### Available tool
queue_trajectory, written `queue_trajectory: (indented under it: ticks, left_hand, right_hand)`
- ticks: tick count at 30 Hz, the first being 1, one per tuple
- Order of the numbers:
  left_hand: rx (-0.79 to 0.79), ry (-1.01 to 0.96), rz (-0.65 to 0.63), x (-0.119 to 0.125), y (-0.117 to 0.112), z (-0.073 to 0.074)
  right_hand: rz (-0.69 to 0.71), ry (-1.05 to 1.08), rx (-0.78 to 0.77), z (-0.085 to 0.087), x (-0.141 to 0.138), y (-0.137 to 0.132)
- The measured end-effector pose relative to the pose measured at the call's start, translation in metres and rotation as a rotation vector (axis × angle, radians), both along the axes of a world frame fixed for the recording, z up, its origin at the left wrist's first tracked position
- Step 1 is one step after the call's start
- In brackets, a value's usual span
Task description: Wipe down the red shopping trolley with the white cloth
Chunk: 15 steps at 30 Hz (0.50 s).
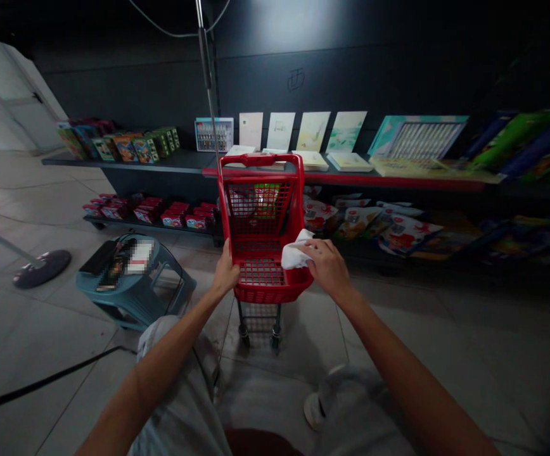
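A small red plastic shopping cart point(268, 294) stands on the tiled floor right in front of me, its handle toward the shelves. My left hand point(226, 271) is closed around the left rim of its basket. A crumpled white cloth point(295, 254) is pinched in my right hand point(327, 263), at the right rim of the basket. Whether the cloth presses on the rim or hangs just over it, I cannot tell. Through the basket's grid, no goods show inside; the packets seen there appear to lie on the shelf behind.
A blue-grey plastic stool point(161, 288) with dark items on top stands at left, near a round stand base point(42, 268). Behind the cart, a dark shelf point(189, 163) holds books, boxes and bagged snacks point(405, 233). A metal pole point(204, 60) rises beside the cart.
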State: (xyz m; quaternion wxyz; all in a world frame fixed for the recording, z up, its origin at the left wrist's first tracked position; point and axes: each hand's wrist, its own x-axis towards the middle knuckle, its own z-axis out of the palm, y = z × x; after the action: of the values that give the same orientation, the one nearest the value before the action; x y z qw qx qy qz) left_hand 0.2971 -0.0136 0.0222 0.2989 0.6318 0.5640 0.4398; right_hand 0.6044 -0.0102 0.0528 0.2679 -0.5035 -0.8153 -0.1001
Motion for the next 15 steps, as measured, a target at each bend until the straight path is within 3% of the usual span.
queue_trajectory:
  ticks: [6,11,15]
  left_hand:
    - [-0.061,0.068,-0.027,-0.017,0.008,-0.002]
    - [-0.014,0.031,-0.133,-0.032,0.024,-0.009]
    - [0.038,-0.005,-0.188,-0.032,0.038,-0.013]
  right_hand:
    - [0.051,0.109,0.004,-0.005,0.009,0.023]
    - [0.182,0.052,-0.065,-0.005,-0.002,0.0]
    - [0.17,-0.089,-0.115,-0.001,-0.015,-0.018]
